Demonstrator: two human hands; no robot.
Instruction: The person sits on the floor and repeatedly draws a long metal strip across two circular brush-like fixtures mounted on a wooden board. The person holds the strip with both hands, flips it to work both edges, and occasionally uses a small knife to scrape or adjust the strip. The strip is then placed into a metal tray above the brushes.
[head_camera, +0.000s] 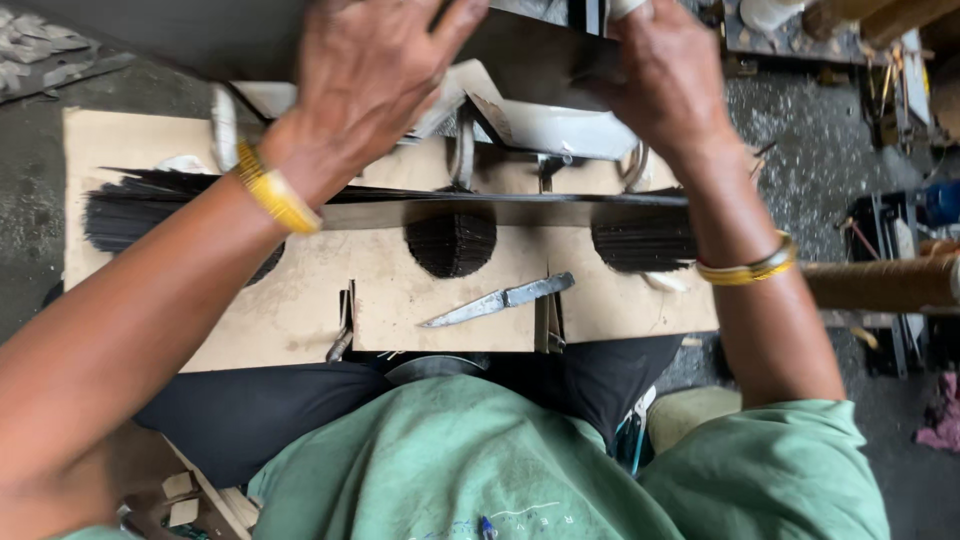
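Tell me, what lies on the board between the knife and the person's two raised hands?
In the head view, between the knife and the left hand and right hand lie a long dark strip and bundles of thin black sticks.

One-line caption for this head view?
Both hands, left hand and right hand, grip a dark flat sheet above a knife on a board.

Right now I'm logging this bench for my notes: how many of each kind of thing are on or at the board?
Hands: 2, left and right, both on the dark sheet
Yellow bangle sets: 2
Knives: 1
Dark stick bundles: 3
Cardboard board: 1
Total: 10
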